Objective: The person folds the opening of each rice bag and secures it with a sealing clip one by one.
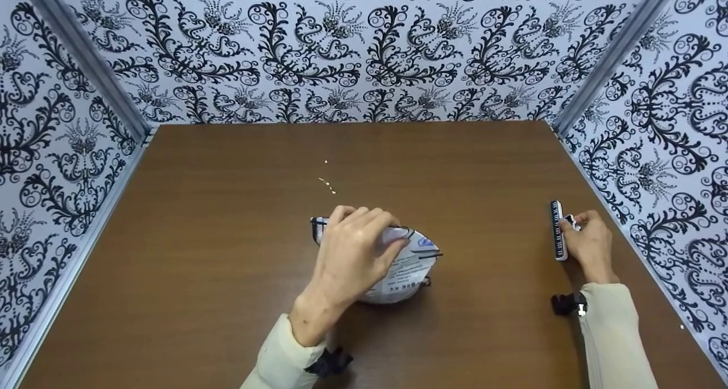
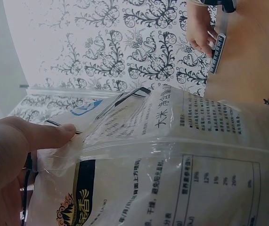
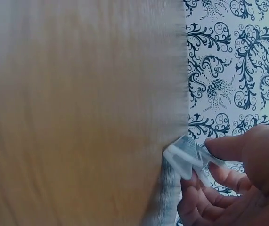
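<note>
My left hand (image 1: 351, 252) grips the top edge of a plastic bag of rice (image 1: 402, 272), thumb on the near side. The bag is whitish and printed, with large characters and a table of figures. In the left wrist view, the bag (image 2: 172, 127) fills the lower part, and the fingers behind it are mostly hidden. Over on the right, my right hand (image 1: 592, 244) pinches a bag clip (image 1: 558, 230) with a black-and-white piano-key strip. Its pale handles (image 3: 186, 157) show between thumb and fingers in the right wrist view. Hand and bag stand well apart.
A few small pale grains (image 1: 327, 185) lie on the brown wooden table (image 1: 227, 178) beyond the bag. Patterned panels (image 1: 341, 48) wall the back and both sides, with grey metal posts (image 1: 614, 59) at the corners. Black wrist mounts (image 1: 566, 305) sit by both sleeves.
</note>
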A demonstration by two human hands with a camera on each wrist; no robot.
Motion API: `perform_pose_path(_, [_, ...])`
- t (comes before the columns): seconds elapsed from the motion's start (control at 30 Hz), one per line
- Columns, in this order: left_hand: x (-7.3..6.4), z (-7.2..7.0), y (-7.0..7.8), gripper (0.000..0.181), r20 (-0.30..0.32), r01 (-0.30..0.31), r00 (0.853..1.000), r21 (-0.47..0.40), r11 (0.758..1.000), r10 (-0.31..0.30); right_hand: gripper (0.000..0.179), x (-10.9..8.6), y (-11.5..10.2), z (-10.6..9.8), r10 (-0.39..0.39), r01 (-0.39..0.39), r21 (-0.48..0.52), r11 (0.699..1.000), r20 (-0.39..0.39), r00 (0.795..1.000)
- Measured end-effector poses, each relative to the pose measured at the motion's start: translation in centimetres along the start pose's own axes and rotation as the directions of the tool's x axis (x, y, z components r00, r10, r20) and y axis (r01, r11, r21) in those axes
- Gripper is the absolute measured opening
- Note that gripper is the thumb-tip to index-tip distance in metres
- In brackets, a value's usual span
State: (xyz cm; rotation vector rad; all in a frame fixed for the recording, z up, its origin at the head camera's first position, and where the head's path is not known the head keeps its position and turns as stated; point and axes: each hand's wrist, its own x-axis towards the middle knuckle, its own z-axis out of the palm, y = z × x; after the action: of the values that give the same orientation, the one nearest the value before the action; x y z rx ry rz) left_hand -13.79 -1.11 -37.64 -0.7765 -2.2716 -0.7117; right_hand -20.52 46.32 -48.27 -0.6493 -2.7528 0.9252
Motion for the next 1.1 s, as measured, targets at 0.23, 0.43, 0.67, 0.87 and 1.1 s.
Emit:
perform_pose_path(0.23, [0.0,-0.1,0.0,0.018,-0.001,0.002,1.0,-0.001,1.0,-0.002,0.056,-0.2,-0.3,0.2,0.011,-0.012,0.034,0.999,0.027,1.0])
perform_pose_path(0.43, [0.0,0.0,0.0,0.018,-0.004,0.002,1.0,0.007,1.0,-0.002,0.053,-0.5,-0.7,0.3,-0.024,0.024,0.004,1.0,0.005,1.0])
perform_pose_path(0.67, [0.0,-0.1,0.1,0.018,-0.001,0.002,1.0,-0.001,1.0,-0.002,0.052,-0.7,-0.7,0.2,0.003,-0.004,0.051,0.999,0.019,1.0])
perform_pose_path(0.87, [0.0,0.0,0.1,0.018,0.002,0.0,1.0,0.002,1.0,0.0,0.05,-0.9,-1.1,0.1,0.043,-0.055,0.191,0.98,0.066,0.997])
perform_pose_path(1.1, [0.0,0.0,0.2,0.018,-0.01,0.0,1.0,0.001,1.0,0.0,0.049,-1.1,-2.1,-0.3,0.049,-0.095,0.362,0.927,0.132,0.99])
